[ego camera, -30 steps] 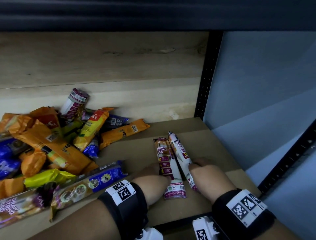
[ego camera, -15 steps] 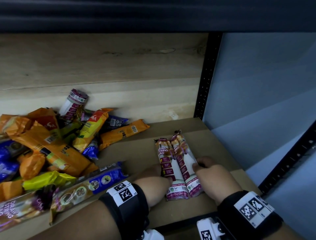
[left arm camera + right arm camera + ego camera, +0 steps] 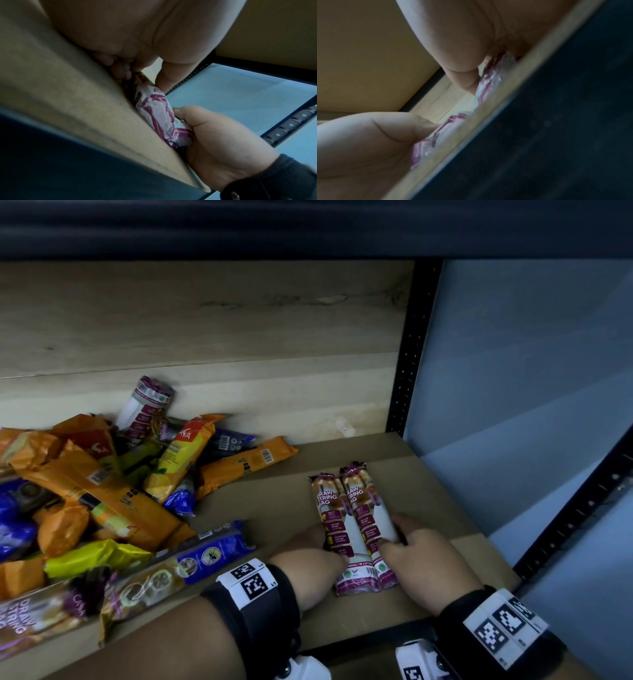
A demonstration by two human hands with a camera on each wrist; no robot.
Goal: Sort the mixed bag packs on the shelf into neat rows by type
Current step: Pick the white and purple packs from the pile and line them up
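Moved: right purple-and-white drawstring bag pack [image 3: 368,522] has swung parallel, now touching its left twin [image 3: 330,529].
Left hand [image 3: 310,556]: fingers curled against left pack's side.
Right hand [image 3: 423,565]: fingers pinching right pack.
Axis: both point away, on brown shelf board [image 3: 274,501].
Next: mixed pile [image 3: 102,494] lies left, nearer left hand.

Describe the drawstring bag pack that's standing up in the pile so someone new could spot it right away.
Start at the wooden back wall of the shelf, then look down to the jumbled pile of packs on the left. At the pile's rear, the white-and-maroon drawstring pack leans upright against the wall, alone in standing above the flat orange, yellow and blue packs.
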